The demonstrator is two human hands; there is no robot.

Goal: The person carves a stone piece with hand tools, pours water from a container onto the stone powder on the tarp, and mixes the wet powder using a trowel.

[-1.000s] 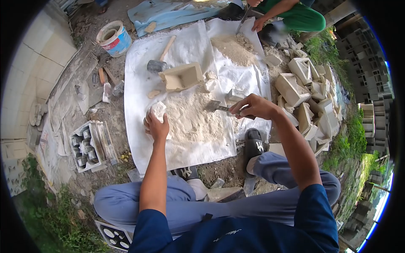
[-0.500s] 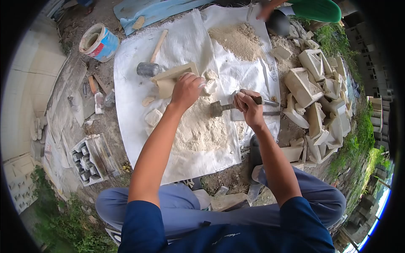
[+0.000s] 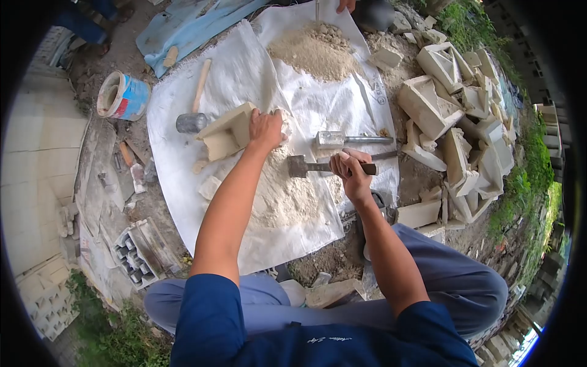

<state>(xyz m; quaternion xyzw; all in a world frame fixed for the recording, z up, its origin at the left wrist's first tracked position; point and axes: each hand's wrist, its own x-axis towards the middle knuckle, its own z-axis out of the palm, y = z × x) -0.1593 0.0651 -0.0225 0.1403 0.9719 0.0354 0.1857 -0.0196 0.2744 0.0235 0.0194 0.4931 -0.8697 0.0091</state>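
My right hand (image 3: 351, 171) is closed round the handle of a small flat-headed hammer (image 3: 298, 166), whose head hangs over crushed pale rubble (image 3: 278, 196) on the white sack sheet (image 3: 177, 159). My left hand (image 3: 267, 129) has its fingers curled over a pale lump (image 3: 284, 122), beside the right end of a broken block trough (image 3: 227, 136). A mallet (image 3: 192, 122) with a dark head and wooden handle lies left of the trough. Beyond my right hand rests a metal sledge-like tool (image 3: 331, 140) with a long bar handle.
Broken hollow blocks (image 3: 428, 107) are heaped at the right. A sandy pile (image 3: 315, 52) sits at the sheet's far end, near another person's hand (image 3: 346, 5). At the left are a bucket (image 3: 124, 96), an orange-handled trowel (image 3: 132, 166) and a grey moulded block (image 3: 143, 254).
My left hand has left the white lump at the left and moved right and away, to the lump by the trough. My right hand still holds the hammer, with its grip changed. The view has shifted.
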